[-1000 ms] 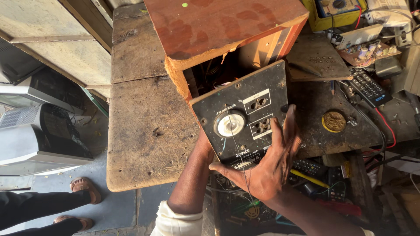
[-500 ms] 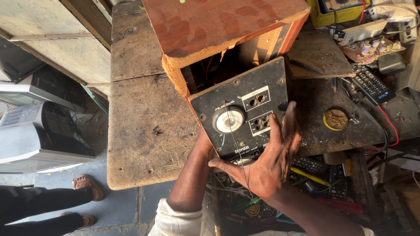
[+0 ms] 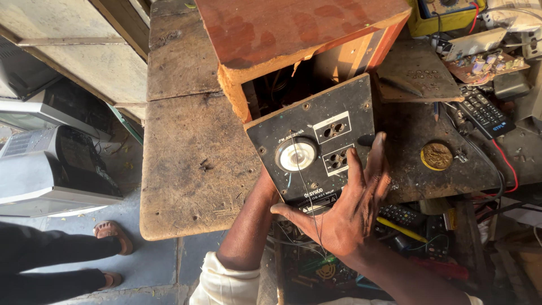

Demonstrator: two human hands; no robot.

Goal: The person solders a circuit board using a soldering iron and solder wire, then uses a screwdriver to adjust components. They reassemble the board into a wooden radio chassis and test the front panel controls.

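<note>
From my head camera: a worn wooden workbench, cluttered at right with a remote and a brass disc; grey floor at left. The black back panel — sockets, white round knob — leans off the orange wooden cabinet at centre. My right hand lies spread flat against the panel's near edge, gripping nothing; my left hand is hidden behind the panel — grip unclear.

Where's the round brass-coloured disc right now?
Head view, right side: the brass-coloured disc lies flat on the workbench, right of the black back panel, below the remote control.
</note>
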